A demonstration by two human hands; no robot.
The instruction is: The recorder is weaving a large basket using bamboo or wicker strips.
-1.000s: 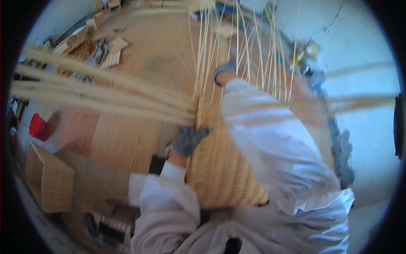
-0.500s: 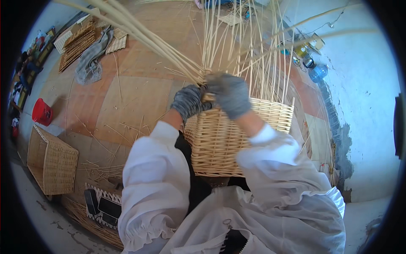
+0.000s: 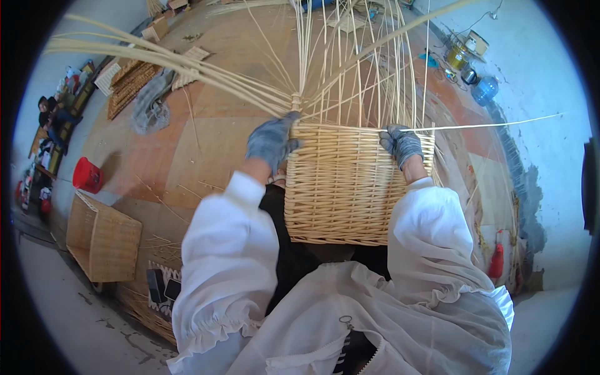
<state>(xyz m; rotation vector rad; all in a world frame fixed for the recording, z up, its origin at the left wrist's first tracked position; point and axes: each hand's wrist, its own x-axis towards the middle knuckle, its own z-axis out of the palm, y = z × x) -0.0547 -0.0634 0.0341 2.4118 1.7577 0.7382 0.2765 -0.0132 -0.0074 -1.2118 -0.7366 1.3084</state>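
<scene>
Before me stands a partly woven wicker basket [image 3: 344, 181], its pale woven wall facing me and loose upright rods [image 3: 375, 81] rising from its far sides. My left hand [image 3: 272, 145], in a grey glove, closes round the basket's upper left corner, beside a thick bundle of rods [image 3: 169, 59] fanning out to the left. Also gloved, my right hand [image 3: 402, 145] grips the upper rim near the right corner, fingers curled over it. A single thin rod [image 3: 494, 125] lies along the rim and sticks out past that hand to the right. Both palms are hidden.
A finished-looking wicker basket [image 3: 112, 240] lies at the left, near a red bucket [image 3: 87, 175]. Phones [image 3: 172, 289] rest in front of it. Woven panels [image 3: 131, 87] and grey cloth [image 3: 153, 106] lie farther off. A person [image 3: 55, 119] sits far left; a water bottle [image 3: 485, 91] stands by the right wall.
My right hand has moved from the left corner to the right along the rim. The left-hand rod bundle has swung lower and outward; a thin rod now extends along the rim.
</scene>
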